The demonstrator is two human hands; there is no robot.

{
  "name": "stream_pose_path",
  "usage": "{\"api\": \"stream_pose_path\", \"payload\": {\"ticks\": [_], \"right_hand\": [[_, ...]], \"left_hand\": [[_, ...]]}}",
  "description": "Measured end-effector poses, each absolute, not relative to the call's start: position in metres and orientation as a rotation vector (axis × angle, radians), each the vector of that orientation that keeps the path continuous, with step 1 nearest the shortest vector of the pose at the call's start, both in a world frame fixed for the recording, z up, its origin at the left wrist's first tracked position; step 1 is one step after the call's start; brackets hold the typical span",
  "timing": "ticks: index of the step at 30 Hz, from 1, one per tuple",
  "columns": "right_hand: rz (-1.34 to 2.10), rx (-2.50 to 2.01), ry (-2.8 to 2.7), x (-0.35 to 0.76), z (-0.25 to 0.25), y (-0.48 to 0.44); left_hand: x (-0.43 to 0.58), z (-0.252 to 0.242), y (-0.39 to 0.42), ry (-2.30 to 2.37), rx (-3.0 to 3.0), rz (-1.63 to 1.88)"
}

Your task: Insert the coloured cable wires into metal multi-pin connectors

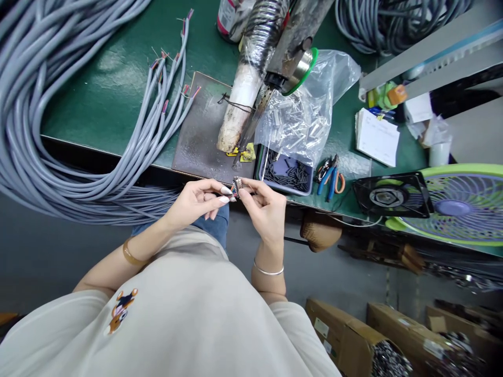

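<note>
At the bench's front edge my two hands meet over a small metal multi-pin connector with thin coloured wires beside it. My right hand pinches the connector between thumb and fingers. From the other side, my left hand is closed with its fingertips on the coloured wires at the connector. Just beyond them, the tip of a soldering iron points down over a dark board, with a small yellow sponge near it. The fingers partly hide the wires, so their joints cannot be made out.
Grey cables with stripped ends drape over the bench at left. A purple tray of black tubing pieces, a plastic bag, a solder spool, pliers, note paper and a fan lie rightward. Cardboard boxes stand below.
</note>
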State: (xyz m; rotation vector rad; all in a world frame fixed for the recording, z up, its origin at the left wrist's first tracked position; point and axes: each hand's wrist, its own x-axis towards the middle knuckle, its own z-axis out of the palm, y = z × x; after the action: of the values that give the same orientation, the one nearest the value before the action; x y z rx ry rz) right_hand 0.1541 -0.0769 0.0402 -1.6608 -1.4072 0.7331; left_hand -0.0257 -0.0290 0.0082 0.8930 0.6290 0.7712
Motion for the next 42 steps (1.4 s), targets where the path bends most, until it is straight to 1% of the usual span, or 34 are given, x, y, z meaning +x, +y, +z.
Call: {"api": "stream_pose_path", "payload": {"ticks": [4, 7, 9, 12, 14, 19, 22, 28, 31, 35, 38, 42], "right_hand": [[1.044, -1.497, -1.223, 0.152, 0.033, -0.072], [1.089, -1.434, -1.235, 0.150, 0.033, -0.069], [0.955, -1.494, -1.316, 0.148, 0.035, -0.070], [0.572, -1.608, -1.451, 0.147, 0.038, -0.074], [0.366, -1.603, -1.545, 0.148, 0.038, -0.077], [0.204, -1.427, -1.883, 0.151, 0.032, -0.076], [0.152, -1.410, -1.842, 0.152, 0.027, -0.078], [0.220, -1.418, -1.313, 0.156, 0.023, -0.087], [0.268, -1.442, -1.335, 0.154, 0.022, -0.084], [0.447, -1.482, -1.471, 0.145, 0.017, -0.074], [0.594, -1.484, -1.399, 0.140, 0.013, -0.065], [0.682, -1.472, -1.315, 0.142, 0.011, -0.055]], "left_hand": [[-0.026, 0.008, -0.030, 0.601, 0.925, 0.822], [-0.026, 0.010, -0.032, 0.633, 1.032, 0.872], [-0.024, 0.011, -0.033, 0.672, 1.104, 0.893], [-0.022, 0.010, -0.032, 0.713, 1.058, 0.908], [-0.021, 0.009, -0.030, 0.718, 0.992, 0.911], [-0.020, 0.010, -0.025, 0.727, 0.941, 0.880], [-0.018, 0.010, -0.024, 0.776, 0.902, 0.899], [-0.016, 0.006, -0.019, 0.803, 0.783, 0.921], [-0.014, 0.006, -0.014, 0.802, 0.751, 0.925], [-0.009, 0.006, -0.009, 0.810, 0.765, 0.940], [-0.003, 0.007, -0.005, 0.846, 0.788, 0.970], [0.004, 0.008, 0.002, 0.881, 0.792, 1.036]]}}
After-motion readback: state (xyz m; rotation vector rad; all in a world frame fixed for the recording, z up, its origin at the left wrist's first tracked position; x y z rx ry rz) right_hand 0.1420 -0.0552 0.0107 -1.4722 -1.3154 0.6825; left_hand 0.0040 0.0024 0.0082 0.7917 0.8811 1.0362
